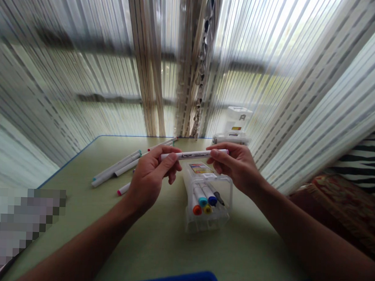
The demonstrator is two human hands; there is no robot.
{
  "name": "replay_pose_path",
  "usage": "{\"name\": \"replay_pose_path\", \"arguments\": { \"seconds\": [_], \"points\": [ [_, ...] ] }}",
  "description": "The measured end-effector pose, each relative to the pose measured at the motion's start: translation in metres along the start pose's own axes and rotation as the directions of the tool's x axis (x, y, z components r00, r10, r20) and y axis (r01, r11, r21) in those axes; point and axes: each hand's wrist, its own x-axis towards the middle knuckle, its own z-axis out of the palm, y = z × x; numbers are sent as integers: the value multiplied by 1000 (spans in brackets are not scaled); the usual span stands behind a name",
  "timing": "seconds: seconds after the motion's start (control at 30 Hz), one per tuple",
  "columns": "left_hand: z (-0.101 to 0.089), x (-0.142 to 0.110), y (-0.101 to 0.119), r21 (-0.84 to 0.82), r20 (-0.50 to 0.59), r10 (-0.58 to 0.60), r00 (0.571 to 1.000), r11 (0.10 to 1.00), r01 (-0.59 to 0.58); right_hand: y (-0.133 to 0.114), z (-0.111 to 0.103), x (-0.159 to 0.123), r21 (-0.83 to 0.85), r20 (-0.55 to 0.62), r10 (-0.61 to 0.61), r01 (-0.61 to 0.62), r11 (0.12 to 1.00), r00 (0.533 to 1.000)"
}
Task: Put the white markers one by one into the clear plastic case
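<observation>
A white marker (193, 155) with a pinkish-purple end lies level between my two hands, above the table. My left hand (152, 176) pinches its left end between thumb and fingers. At the other end, my right hand (236, 164) grips it near the coloured tip. Just below stands a clear plastic case (207, 223) with its near end open. Inside it sit several markers, among them an orange-capped marker (197, 209), a yellow one (207, 209), a light blue one (202, 201) and a dark blue one (213, 201).
Several loose white markers (119, 164) lie on the green table (153, 246) to the left. A second clear case (237, 121) stands at the back right. Blue edging (170, 279) shows at the front. Striped curtains (116, 72) hang behind, and patterned fabric (342, 207) is at right.
</observation>
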Motion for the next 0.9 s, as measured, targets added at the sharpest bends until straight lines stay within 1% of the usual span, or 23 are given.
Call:
{"name": "replay_pose_path", "arguments": {
  "seconds": [0.33, 0.67, 0.9],
  "points": [
    [0, 0, 1, 41, 0, 4, 1000, 999, -4, -1, 1, -1, -1, -9, 7, -7, 1000, 1000],
    [0, 0, 1, 23, -11, -7, 1000, 1000, 8, 1, 0, 1, -9, -1, 7, -7, 1000, 1000],
    [-1, 1, -1, 34, 5, -2, 1000, 999, 2, 1, 0, 1, 3, 0, 9, -9, 1000, 1000]
  ]
}}
